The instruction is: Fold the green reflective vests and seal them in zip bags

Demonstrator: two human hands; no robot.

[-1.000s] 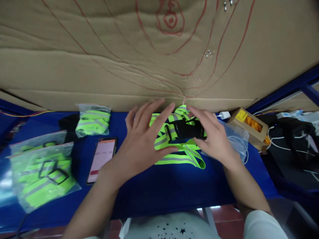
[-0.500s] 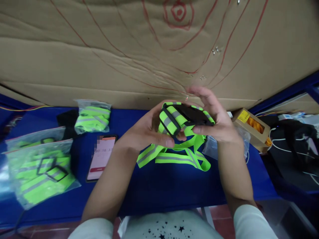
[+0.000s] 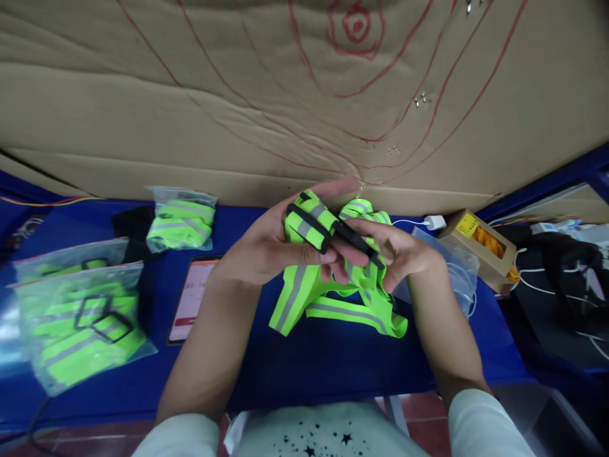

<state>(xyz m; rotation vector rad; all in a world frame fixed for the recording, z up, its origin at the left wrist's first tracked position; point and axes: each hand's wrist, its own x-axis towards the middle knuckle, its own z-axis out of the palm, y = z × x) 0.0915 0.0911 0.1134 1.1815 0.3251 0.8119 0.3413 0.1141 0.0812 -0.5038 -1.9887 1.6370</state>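
A neon-green strap bundle (image 3: 297, 289) with grey reflective stripes and black buckle parts lies partly on the blue table and partly in my hands. My left hand (image 3: 278, 241) is wrapped round a folded end of it, its thumb across a black bar and its index finger stretched out. At the bundle's right side, my right hand (image 3: 404, 251) pinches the webbing near a black clip (image 3: 356, 238). Loose loops of the strap hang below and behind my fingers. Part of the webbing is hidden by my right hand.
On the blue table (image 3: 333, 374), clear bags of green straps (image 3: 90, 324) (image 3: 183, 222) and a phone (image 3: 193, 298) lie left. An empty clear bag (image 3: 459, 273), a white plug (image 3: 434, 222) and a cardboard box (image 3: 480, 244) are right. Cardboard (image 3: 190, 127) with red lines stands behind.
My right hand has come down from its raised, spread pose onto the bundle. The bundle has turned in my hands, and green loops now stand up behind them. The view has shifted slightly.
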